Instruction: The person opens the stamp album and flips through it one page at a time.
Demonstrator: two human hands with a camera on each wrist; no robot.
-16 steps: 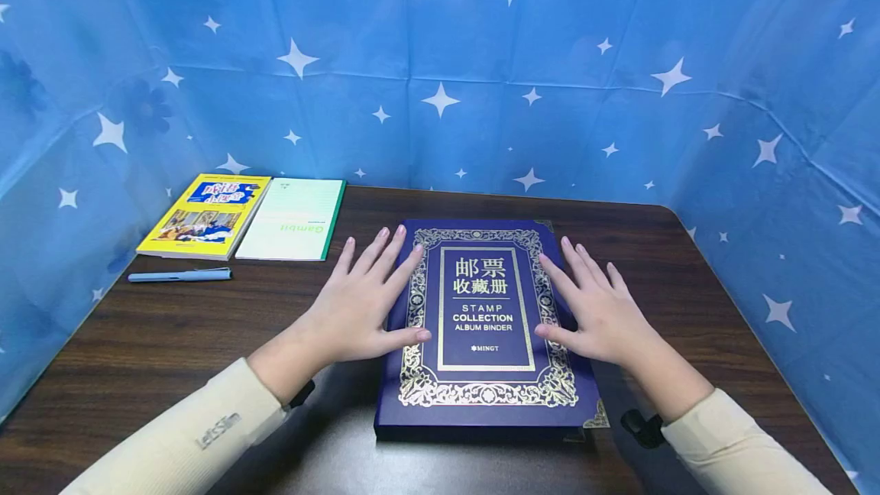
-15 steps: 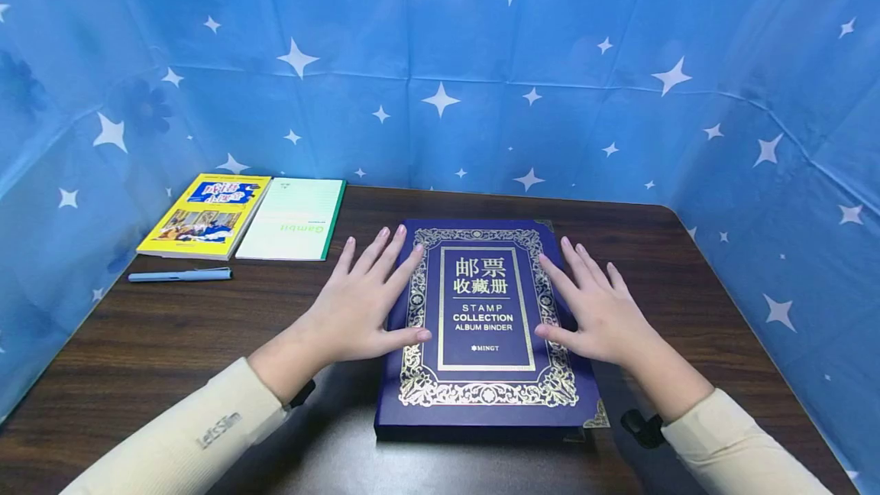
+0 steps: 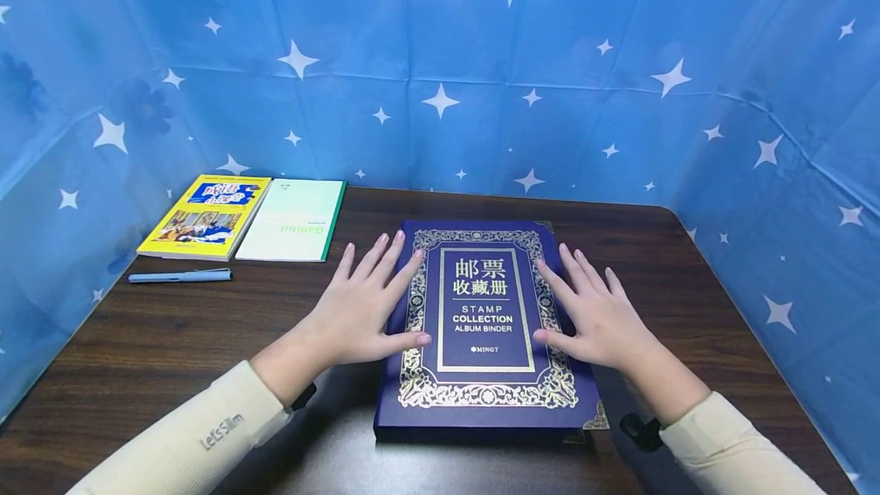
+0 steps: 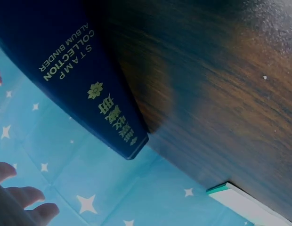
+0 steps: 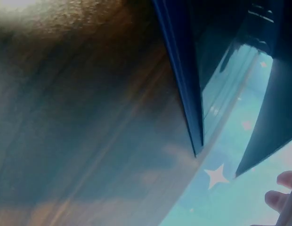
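Note:
A closed dark blue stamp album binder [image 3: 484, 338] with gold ornament lies in front of me on the table. My left hand [image 3: 356, 308] is at its left edge, palm down and fingers spread, thumb and index tip over the cover. At the right edge my right hand [image 3: 598, 319] mirrors it, fingers straight and apart. The left wrist view shows the binder's spine [image 4: 85, 80] with gold lettering, and fingers apart from it. In the right wrist view, the binder's cover edge [image 5: 183, 84] stands beside a gap; only fingertips [image 5: 280, 188] of that hand show.
On the dark wooden table [image 3: 206, 342], a yellow book [image 3: 199, 220] and a pale green notebook [image 3: 289, 224] lie side by side at the far left. A light blue pen [image 3: 180, 276] is in front of them. Blue star-patterned cloth [image 3: 440, 37] encloses the back and sides.
Both hands have drawn back very slightly toward me, the right one also a little to the left. The binder, books and pen stay where they were.

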